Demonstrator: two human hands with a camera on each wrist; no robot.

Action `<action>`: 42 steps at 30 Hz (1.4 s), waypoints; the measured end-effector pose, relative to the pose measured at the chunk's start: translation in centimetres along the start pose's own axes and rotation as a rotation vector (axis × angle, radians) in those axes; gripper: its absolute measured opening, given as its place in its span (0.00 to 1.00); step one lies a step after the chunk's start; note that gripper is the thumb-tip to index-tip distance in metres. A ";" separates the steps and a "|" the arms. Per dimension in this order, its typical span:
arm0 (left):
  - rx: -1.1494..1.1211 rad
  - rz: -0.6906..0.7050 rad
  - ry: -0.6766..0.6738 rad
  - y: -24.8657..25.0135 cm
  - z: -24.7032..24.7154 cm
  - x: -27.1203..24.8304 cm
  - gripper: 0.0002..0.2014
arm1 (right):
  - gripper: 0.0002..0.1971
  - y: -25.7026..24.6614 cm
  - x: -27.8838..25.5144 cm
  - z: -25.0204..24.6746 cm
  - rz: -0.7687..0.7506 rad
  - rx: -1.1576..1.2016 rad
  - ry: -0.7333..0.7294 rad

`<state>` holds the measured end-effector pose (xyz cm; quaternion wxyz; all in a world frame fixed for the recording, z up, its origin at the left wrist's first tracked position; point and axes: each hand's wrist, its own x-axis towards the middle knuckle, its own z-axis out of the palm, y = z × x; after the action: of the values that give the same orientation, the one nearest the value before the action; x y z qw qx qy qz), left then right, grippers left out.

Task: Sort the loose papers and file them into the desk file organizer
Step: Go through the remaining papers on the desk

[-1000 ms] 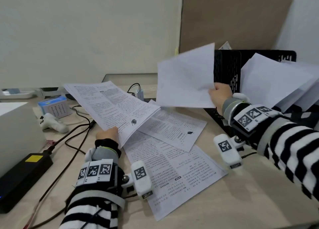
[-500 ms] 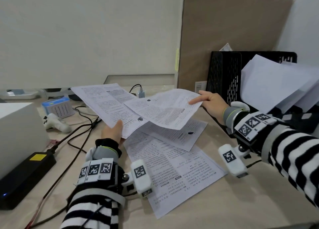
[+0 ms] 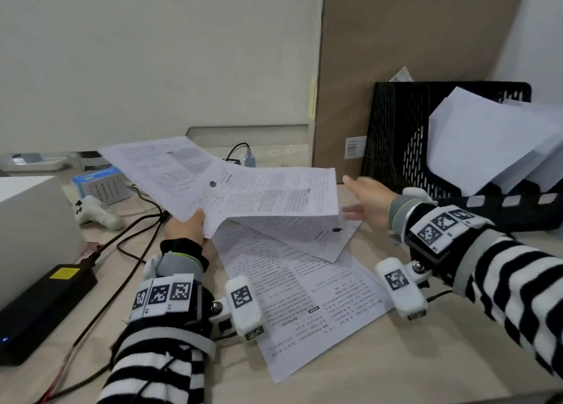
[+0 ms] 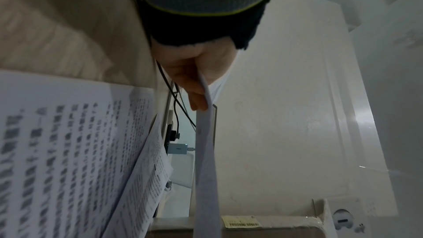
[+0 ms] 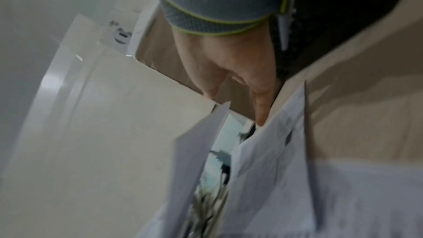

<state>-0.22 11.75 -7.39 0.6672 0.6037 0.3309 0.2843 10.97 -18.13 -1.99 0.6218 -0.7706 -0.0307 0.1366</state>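
Note:
My left hand [image 3: 184,228] pinches two printed sheets [image 3: 243,187] by their near corner and holds them tilted above the desk; in the left wrist view the hand [image 4: 196,79] grips the sheets' edge [image 4: 206,151]. My right hand [image 3: 364,196] holds nothing, its fingers straight, just off the right edge of those sheets. It hovers over a printed sheet [image 3: 307,236] lying on the desk. In the blurred right wrist view one fingertip [image 5: 260,118] reaches that sheet [image 5: 274,160]. Another printed sheet [image 3: 304,288] lies nearer to me. The black mesh file organizer [image 3: 393,135] at the right back holds white papers [image 3: 475,141].
A brown board [image 3: 411,53] leans on the wall behind the organizer. On the left are a white box [image 3: 27,221], a black power brick [image 3: 45,306], cables [image 3: 131,230], a white controller [image 3: 94,213] and a blue box [image 3: 100,184].
My right hand brought a sheet down from near the organizer onto the one in my left hand and let go. It now reaches low toward the sheet on the desk.

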 end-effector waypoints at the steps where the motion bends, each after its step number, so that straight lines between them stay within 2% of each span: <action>1: 0.025 0.015 0.047 0.1 -0.3 -0.1 0.25 | 0.31 0.0 -0.5 0.7 0.076 0.089 -0.081; 2: 0.038 0.028 0.084 0.1 -0.5 -0.2 0.23 | 0.29 -0.2 -1.3 1.5 0.133 0.120 -0.200; 3: 0.037 0.032 0.102 0.1 -0.5 -0.2 0.21 | 0.30 -0.3 -1.6 2.1 0.159 0.108 -0.299; 4: 0.038 0.046 0.109 0.3 -0.4 -0.5 0.20 | 0.28 -0.5 -2.3 2.9 0.166 0.105 -0.359; 5: 0.040 0.062 0.100 0.3 -0.4 -0.8 0.20 | 0.24 -0.6 -2.4 3.6 0.156 0.096 -0.360; 8: 0.041 0.139 0.065 0.6 -0.3 -1.0 0.22 | 0.13 -1.3 -2.6 5.8 0.120 0.147 -0.193; 10: 0.010 0.137 0.031 0.7 -0.3 -0.9 0.26 | 0.13 -1.6 -1.8 6.1 0.049 0.097 -0.015; 12: 0.025 0.131 -0.002 1.0 -0.3 -1.2 0.25 | 0.16 -1.7 -1.0 5.3 -0.040 0.063 0.130; 15: -0.020 0.095 -0.082 1.3 -0.2 -1.4 0.24 | 0.13 -2.0 0.2 2.6 -0.163 -0.092 0.241; 17: -0.103 0.039 -0.157 1.2 -0.2 -1.4 0.19 | 0.11 -2.5 1.1 0.4 -0.200 -0.194 0.277; 21: -0.131 -0.037 -0.314 1.1 -0.1 -1.2 0.16 | 0.10 -3.7 2.0 -3.6 -0.198 -0.374 0.145; 24: -0.090 -0.059 -0.406 1.3 0.0 -1.8 0.14 | 0.09 -4.1 2.3 -5.6 -0.191 -0.522 0.134; 26: -0.031 -0.066 -0.500 1.5 0.1 -2.4 0.13 | 0.10 -4.2 2.5 -6.1 -0.197 -0.533 0.158; 28: 0.023 -0.077 -0.572 1.4 0.1 -2.7 0.15 | 0.09 -4.0 2.6 -5.6 -0.191 -0.428 0.193; 32: 0.063 -0.081 -0.568 1.3 0.2 -3.0 0.16 | 0.08 -2.6 2.5 -2.5 -0.161 -0.160 0.135; 35: 0.090 -0.057 -0.554 1.2 0.3 -3.4 0.10 | 0.05 -1.5 2.2 -0.1 -0.119 -0.184 0.102; 37: 0.118 -0.056 -0.566 1.1 0.5 -3.5 0.07 | 0.10 -1.1 2.0 1.1 -0.039 -0.221 0.046; 40: 0.147 -0.106 -0.561 1.0 0.5 -3.4 0.14 | 0.22 -0.8 1.8 1.6 0.080 -0.298 -0.132; 42: 0.158 -0.118 -0.557 0.9 0.4 -3.3 0.14 | 0.26 -0.5 1.7 1.6 0.121 -0.393 -0.245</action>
<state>-1.89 9.03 -6.16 0.6987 0.6883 0.1906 0.0416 12.25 -16.17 -2.12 0.4423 -0.8549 -0.0855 0.2574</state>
